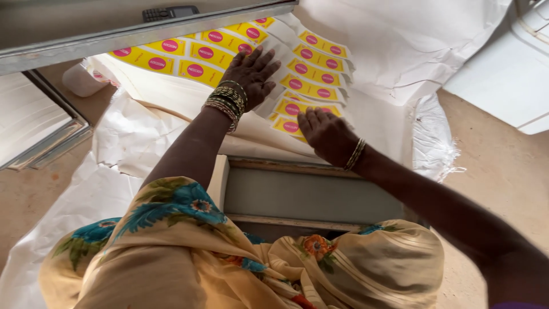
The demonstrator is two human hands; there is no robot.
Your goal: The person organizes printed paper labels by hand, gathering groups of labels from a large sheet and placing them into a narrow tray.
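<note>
— Our floral cream cloth drapes nearest; beyond it, what do our hands do?
— Left hand spread and right hand flat, holding nothing, pin the fanned yellow paper labels with pink circles beneath them, seemingly to keep them from sliding.

Glossy paper labels, matt white paper sheet

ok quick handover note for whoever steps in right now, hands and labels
Left hand: flat, fingers spread, pressing on the fanned yellow labels; holds nothing.
Right hand: flat on the near end of the same fan; holds nothing.
Labels: yellow with pink dots, overlapped in a row on white paper; a second flat sheet of them lies to the left.
Done: a row is fanned out.
Left: cannot tell from this view; no loose pile is visible.
</note>
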